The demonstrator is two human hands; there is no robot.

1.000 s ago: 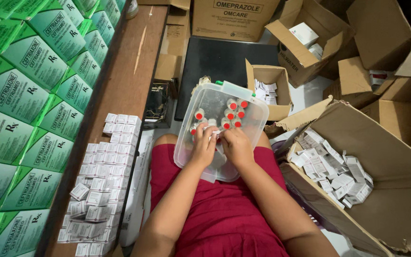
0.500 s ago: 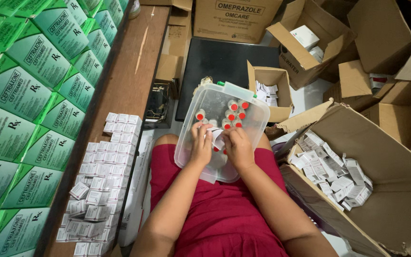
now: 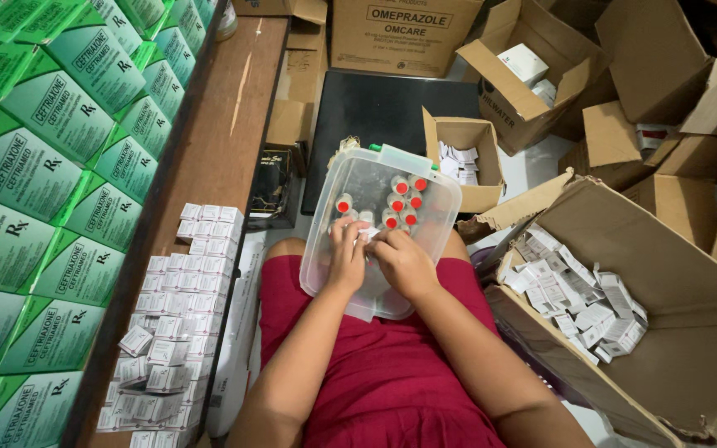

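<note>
Step in hand: a small white item is being handled by both hands inside the clear plastic tub (image 3: 325,249) held on the lap; likely a vial being boxed or unboxed.
Left hand (image 3: 347,255): curled over the tub's middle, fingers bent; grip cannot be told.
Right hand (image 3: 404,261): closed loosely, fingertips at the same white piece.
Red-capped vials (image 3: 400,203): upright at the tub's far end.
Next move: judged to call for a fine fingertip pinch.
Hidden: the held item, under the fingers.
Nearby: small white cartons (image 3: 184,307) stacked on the wooden shelf at left.
</note>
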